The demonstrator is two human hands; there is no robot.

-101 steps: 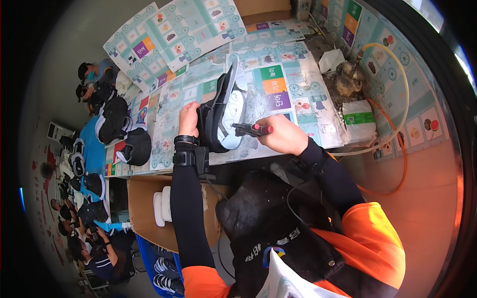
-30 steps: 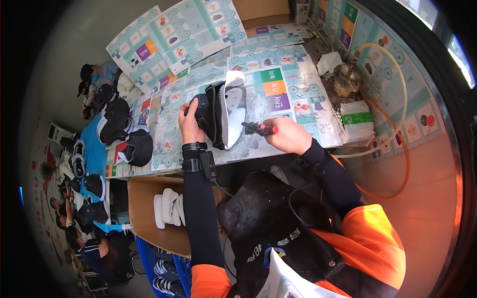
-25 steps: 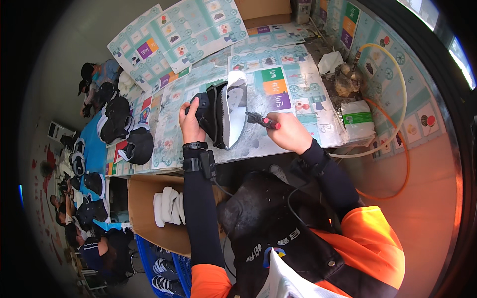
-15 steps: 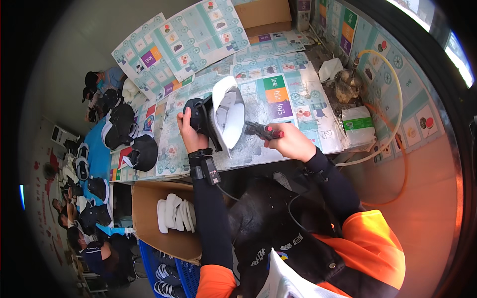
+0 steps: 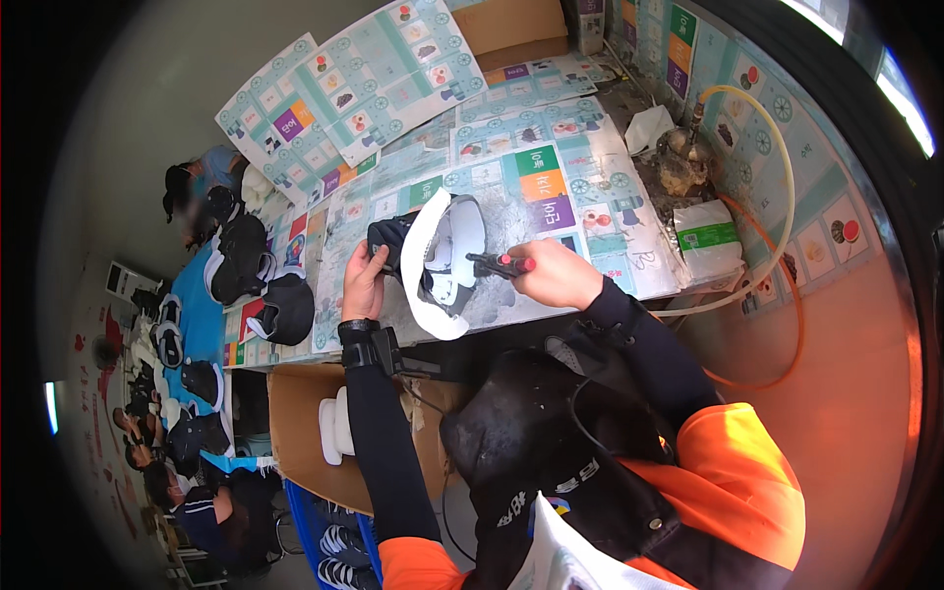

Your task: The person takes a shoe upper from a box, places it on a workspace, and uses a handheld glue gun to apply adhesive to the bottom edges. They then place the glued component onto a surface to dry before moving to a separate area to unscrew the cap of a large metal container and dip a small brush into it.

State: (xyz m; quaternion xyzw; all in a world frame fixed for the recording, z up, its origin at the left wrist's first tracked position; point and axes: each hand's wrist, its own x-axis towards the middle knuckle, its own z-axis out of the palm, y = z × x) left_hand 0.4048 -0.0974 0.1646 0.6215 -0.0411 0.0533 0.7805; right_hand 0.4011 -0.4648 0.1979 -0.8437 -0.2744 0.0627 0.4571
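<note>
A black cap with a white brim and pale lining (image 5: 421,264) is held above the papered table, its open inside turned to the right. My left hand (image 5: 365,283) is closed round the cap's dark crown on the left. In my right hand (image 5: 560,275) is a small dark spray gun (image 5: 492,265) with red knobs, its nozzle pointing left at the cap's inside and close to the lining. The fingers on the gun's far side are hidden.
Several black caps (image 5: 281,309) lie at the table's left. Below is a cardboard box (image 5: 295,413) with white pads, beside a blue crate (image 5: 307,511). At right are a metal pot (image 5: 685,157), a yellow hose (image 5: 790,187) and a white-green packet (image 5: 710,239). People sit far left.
The cap has turned so that its opening shows more of the lining, and its brim has tilted. My left hand has lowered slightly, and the spray gun has shifted left to the cap's opening.
</note>
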